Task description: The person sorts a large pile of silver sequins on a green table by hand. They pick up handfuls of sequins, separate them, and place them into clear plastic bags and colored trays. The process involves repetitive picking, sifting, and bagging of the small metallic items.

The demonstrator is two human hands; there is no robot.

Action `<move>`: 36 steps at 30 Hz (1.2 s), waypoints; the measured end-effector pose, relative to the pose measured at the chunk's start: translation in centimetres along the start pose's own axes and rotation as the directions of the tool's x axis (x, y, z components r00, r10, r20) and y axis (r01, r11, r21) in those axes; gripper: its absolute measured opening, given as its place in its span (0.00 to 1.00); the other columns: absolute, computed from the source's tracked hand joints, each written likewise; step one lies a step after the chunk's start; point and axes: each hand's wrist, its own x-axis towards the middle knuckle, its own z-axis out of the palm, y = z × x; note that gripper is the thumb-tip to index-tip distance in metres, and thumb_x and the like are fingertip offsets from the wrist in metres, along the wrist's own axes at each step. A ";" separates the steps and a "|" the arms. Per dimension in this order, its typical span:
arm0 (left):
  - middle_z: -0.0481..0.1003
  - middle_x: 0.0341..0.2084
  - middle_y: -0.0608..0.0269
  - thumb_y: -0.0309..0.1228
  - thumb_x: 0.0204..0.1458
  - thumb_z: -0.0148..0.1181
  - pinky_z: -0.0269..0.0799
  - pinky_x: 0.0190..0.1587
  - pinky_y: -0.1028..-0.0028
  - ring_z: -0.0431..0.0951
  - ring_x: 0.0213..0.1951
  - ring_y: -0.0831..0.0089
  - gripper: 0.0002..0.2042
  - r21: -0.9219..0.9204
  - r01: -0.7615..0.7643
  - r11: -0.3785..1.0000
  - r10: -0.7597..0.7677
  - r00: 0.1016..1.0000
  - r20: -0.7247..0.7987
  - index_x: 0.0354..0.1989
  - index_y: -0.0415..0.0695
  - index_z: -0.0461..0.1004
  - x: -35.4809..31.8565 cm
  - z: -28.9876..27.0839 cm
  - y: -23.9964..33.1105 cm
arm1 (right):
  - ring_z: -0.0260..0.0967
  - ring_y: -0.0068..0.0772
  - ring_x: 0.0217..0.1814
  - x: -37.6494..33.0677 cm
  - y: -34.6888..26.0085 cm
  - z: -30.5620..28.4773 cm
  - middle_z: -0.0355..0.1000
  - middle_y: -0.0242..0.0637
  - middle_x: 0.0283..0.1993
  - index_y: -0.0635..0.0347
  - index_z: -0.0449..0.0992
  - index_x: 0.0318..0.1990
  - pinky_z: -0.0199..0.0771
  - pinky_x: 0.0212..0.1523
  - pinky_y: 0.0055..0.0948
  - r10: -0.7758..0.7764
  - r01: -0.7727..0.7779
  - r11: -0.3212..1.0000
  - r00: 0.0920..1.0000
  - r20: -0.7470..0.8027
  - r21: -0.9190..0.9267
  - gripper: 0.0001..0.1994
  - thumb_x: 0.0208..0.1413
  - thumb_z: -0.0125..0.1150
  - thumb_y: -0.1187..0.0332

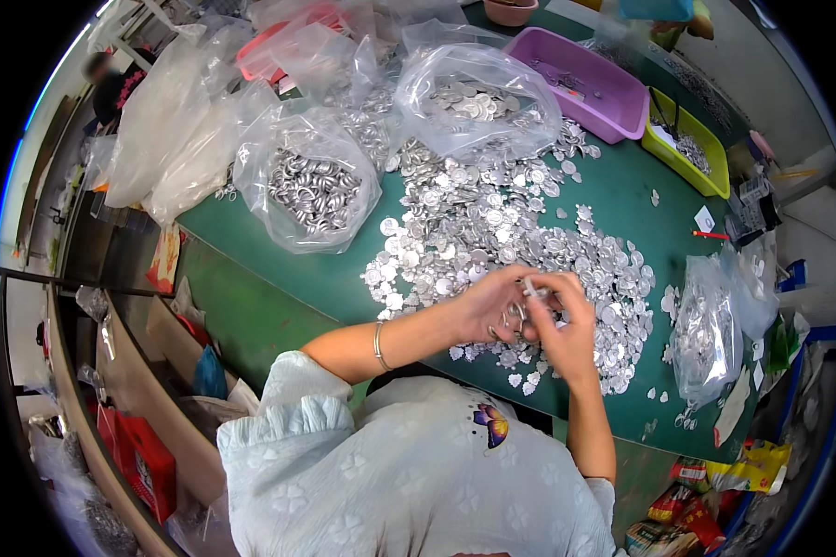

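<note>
My left hand [483, 304] is curled, palm up, around several shiny metal rings [513, 317]. Beside it, my right hand [567, 320] pinches a small silver metal piece [531, 288] between thumb and fingers, right where the two hands meet. Fingers partly cover that piece, so its exact shape is unclear. Both hands are held over the near edge of a wide pile of flat silver charms [492, 223] spread on the green table [622, 181].
Left of the pile, a clear plastic bag [348, 232] holds metal rings; another bag [413, 102] behind contains flat charms. A purple basin [613, 107] and a yellow-green basin [711, 176] stand far right. A filled plastic bag [711, 325] lies right. Someone [111, 93] is far left.
</note>
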 end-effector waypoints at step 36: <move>0.40 0.63 0.40 0.50 0.33 0.69 0.36 0.59 0.39 0.37 0.64 0.36 0.50 0.835 0.427 -0.346 0.902 0.397 0.171 0.63 0.40 0.48 -8.0 -8.4 -8.3 | 0.62 0.28 0.28 -6.6 -17.5 2.6 0.64 0.30 0.22 0.60 0.72 0.23 0.61 0.28 0.26 -0.505 0.623 0.778 0.695 0.512 -0.079 0.08 0.35 0.56 0.66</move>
